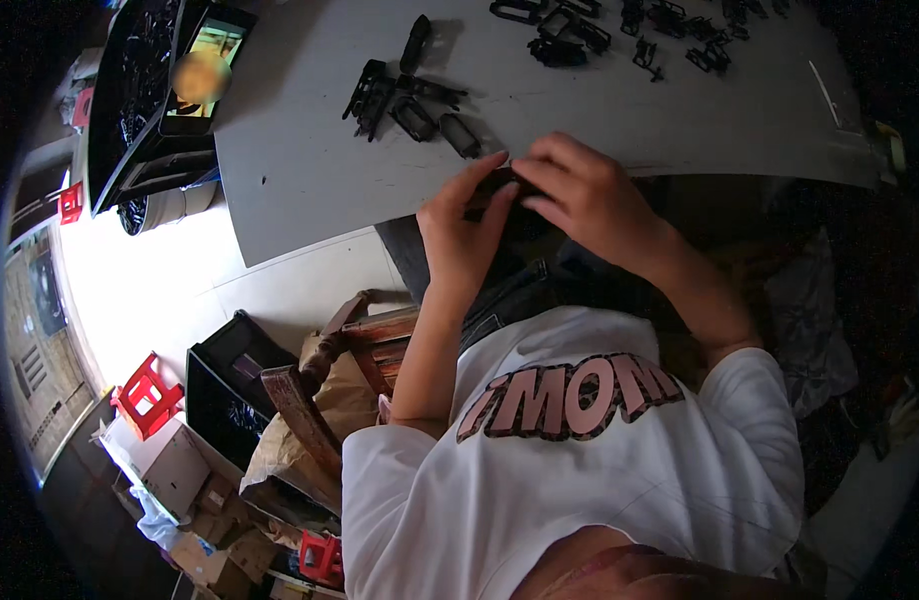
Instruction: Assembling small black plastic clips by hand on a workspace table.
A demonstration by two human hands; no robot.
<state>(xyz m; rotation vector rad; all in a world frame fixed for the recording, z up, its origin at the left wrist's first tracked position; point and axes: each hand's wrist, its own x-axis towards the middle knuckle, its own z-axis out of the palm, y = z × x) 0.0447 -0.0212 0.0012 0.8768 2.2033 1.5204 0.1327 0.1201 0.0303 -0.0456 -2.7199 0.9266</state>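
My left hand [456, 218] and my right hand [592, 196] meet at the near edge of the grey table. Between their fingertips is a small dark part [497, 181], mostly covered by the fingers, so its shape is hard to make out. Left thumb and forefinger pinch it from one side. The right fingers are bent against its other side. Just beyond the left hand lies a black rectangular frame-like piece [460, 136]. Another such black frame [414, 119] rests beside it, near a loose heap of slim black plastic pieces [372, 97].
More black plastic parts [570, 35] lie along the table's [310, 150] far side. A phone [202, 75] with a lit screen leans by a black bin [130, 90] at the left. Below are a wooden chair [305, 410], a black crate [205, 390] and a red stool [148, 397].
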